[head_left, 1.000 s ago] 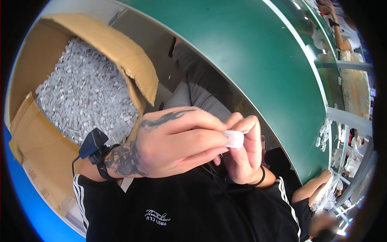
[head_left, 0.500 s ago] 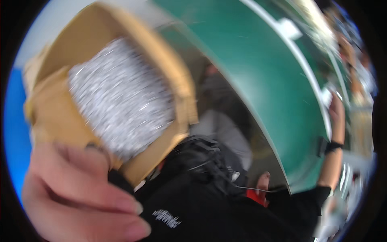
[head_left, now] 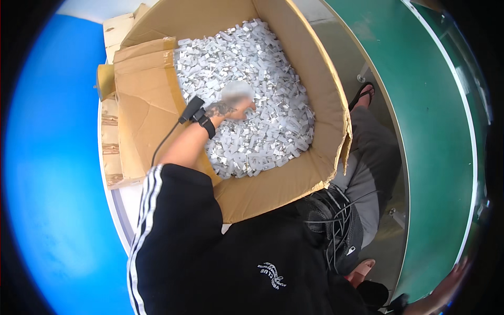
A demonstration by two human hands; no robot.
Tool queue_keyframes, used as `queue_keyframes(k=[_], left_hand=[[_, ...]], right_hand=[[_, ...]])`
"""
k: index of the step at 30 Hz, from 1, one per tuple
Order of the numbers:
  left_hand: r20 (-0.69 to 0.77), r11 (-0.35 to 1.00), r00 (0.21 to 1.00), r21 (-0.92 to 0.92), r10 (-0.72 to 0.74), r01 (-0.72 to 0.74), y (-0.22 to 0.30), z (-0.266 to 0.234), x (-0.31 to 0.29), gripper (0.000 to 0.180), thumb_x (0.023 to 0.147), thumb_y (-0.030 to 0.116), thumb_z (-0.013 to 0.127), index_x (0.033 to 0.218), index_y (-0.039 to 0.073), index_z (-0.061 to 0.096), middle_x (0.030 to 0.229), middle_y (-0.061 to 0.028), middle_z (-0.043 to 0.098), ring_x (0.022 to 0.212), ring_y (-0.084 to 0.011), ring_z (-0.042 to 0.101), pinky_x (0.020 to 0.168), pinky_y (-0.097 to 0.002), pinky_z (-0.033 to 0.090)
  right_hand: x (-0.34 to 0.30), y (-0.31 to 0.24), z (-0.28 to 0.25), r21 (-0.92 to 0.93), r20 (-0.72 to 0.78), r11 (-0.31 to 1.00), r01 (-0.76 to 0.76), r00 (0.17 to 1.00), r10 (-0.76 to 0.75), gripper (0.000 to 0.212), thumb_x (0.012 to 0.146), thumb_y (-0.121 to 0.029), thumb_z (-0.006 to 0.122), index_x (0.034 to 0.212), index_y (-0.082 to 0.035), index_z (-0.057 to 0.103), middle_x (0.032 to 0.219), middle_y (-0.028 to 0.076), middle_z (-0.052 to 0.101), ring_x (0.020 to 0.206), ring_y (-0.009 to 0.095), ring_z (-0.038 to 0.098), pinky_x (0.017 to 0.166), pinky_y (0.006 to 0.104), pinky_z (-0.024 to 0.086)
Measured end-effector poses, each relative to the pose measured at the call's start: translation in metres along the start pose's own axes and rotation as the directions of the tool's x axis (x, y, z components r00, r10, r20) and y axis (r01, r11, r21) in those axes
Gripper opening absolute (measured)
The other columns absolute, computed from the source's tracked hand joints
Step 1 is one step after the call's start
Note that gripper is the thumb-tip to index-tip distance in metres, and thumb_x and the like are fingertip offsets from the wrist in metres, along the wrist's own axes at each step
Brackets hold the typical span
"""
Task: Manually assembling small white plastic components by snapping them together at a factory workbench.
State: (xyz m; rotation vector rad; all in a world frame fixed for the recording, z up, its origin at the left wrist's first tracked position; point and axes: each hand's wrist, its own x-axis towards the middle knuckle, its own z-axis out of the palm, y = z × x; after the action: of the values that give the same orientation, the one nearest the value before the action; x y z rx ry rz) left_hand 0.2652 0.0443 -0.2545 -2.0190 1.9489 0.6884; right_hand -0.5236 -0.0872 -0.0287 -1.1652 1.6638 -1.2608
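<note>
1. Small loose white plastic pieces with shiny metal bits [head_left: 273,115]: heaped in the box, spread wall to wall.
2. Left hand [head_left: 239,108]: down at the heap, roughly mid-pile. A blurred patch covers part of it; can't tell if it's gripping anything or just touching.
3. Large open brown cardboard box [head_left: 278,191]: holds the heap. Near-right rim frayed; brown flap [head_left: 144,105] folded out on the left.
4. Black strapped wrist device [head_left: 192,108]: on left wrist, thin black cable trailing back along the forearm.
5. Right hand [head_left: 455,275]: far lower right, by the edge of the long green-topped counter [head_left: 441,157]. Motion-blurred; finger state and contact can't be told.
6. Around: pale wooden slats [head_left: 109,142] beside the box, bright blue surface [head_left: 52,157] at left, bundle of black cables [head_left: 336,220] on the near side of the box.
7. Risks (judgement): cable could snag on the flap if the arm pulls back fast; metal bits could prick bare fingers; the frayed rim might sag under a leaning arm and let pieces spill.
8. Writing: small white lettering on the black short-sleeved shirt [head_left: 241,252], tilted. No label readable on box or pieces.
</note>
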Motion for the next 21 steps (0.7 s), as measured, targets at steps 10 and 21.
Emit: queue_keyframes(k=[10,21], left_hand=[[-0.07,0.932,0.995,-0.352,0.073,-0.093,0.016,-0.015,0.006,0.029,0.077,0.019,0.073,0.103,0.006,0.065,0.089,-0.0056,0.064,0.08,-0.0178,0.06,0.073,-0.0313,0.049],[-0.527,-0.578,0.789,-0.767,0.317,-0.28,0.25,-0.14,-0.055,0.037,0.077,0.001,0.074,0.11,-0.004,0.057,0.099,-0.014,0.066,0.089,-0.0187,0.066,0.075,-0.0304,0.056]], right_hand=[[-0.136,-0.013,0.151,0.067,0.0,0.977,0.204,0.979,-0.205,0.051,0.098,-0.015,0.047,0.144,0.001,0.029,0.144,0.015,0.039,0.091,0.007,0.05,0.073,0.0165,0.042],[-0.154,-0.035,0.29,0.331,0.568,0.774,0.541,0.54,-0.621,0.059,0.066,-0.013,0.085,0.117,0.003,0.058,0.104,0.014,0.058,0.078,0.018,0.062,0.061,0.0263,0.054]])
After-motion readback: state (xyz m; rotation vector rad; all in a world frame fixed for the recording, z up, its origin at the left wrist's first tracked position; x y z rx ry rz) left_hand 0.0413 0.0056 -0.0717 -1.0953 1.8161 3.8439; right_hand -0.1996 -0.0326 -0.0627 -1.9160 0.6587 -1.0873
